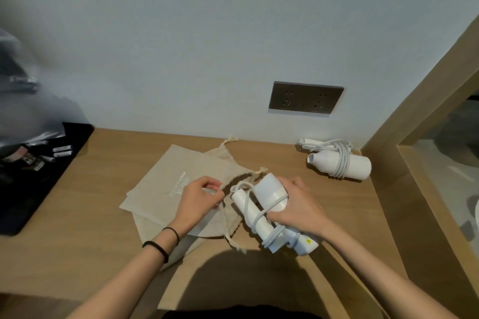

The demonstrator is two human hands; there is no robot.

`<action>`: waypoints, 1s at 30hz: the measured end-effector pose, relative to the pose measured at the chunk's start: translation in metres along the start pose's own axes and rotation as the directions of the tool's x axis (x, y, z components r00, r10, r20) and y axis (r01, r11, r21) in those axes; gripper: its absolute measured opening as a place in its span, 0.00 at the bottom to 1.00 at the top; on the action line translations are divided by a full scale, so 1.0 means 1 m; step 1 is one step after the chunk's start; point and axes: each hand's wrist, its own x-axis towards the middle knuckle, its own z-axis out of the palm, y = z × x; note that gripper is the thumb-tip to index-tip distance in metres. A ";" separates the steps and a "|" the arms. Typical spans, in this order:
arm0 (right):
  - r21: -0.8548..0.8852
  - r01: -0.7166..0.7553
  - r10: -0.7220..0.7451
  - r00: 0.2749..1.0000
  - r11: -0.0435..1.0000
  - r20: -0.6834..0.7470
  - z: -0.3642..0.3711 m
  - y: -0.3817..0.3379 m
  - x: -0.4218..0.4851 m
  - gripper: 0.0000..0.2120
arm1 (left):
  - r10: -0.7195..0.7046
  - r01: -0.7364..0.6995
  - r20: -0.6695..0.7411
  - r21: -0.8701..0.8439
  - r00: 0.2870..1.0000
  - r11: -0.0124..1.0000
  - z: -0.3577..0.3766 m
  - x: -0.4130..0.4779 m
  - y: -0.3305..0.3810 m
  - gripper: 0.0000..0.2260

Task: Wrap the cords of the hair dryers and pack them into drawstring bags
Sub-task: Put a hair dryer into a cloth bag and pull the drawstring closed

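Right hand (298,204) clamped on corded hair dryer (261,204), left hand (199,197) pinching bag (178,184) mouth — apparently open

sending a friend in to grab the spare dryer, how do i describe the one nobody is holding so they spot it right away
Find the dark socket plate on the wall above the wooden desk, then look down and to the right, where the desk meets the wooden side panel. The spare hair dryer lies there on its side, white, with its cord looped around its body. The other dryer is in the hands, at the bag.
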 end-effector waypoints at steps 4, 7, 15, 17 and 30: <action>-0.073 0.092 -0.087 0.994 0.993 0.069 0.014 -0.026 0.008 0.43 | 0.012 -0.014 -0.058 -0.023 0.998 1.000 -0.018 -0.005 0.005 0.06; -0.162 0.159 -0.148 0.986 0.974 0.080 0.028 -0.048 0.014 0.44 | 0.064 -0.062 -0.077 0.028 0.995 0.998 -0.025 -0.006 0.008 0.06; -0.235 0.220 -0.205 0.975 0.947 0.087 0.055 -0.079 0.020 0.44 | 0.078 -0.087 -0.162 -0.048 0.984 0.995 -0.041 -0.014 0.018 0.10; -0.225 0.200 -0.187 0.979 0.954 0.075 0.059 -0.081 0.023 0.44 | 0.086 -0.096 -0.146 -0.065 0.986 0.993 -0.045 -0.017 0.018 0.11; 0.221 -0.001 0.006 1.000 0.975 -0.020 0.076 -0.082 0.055 0.32 | 0.092 -0.091 -0.010 0.066 0.996 0.994 -0.046 -0.013 0.003 0.06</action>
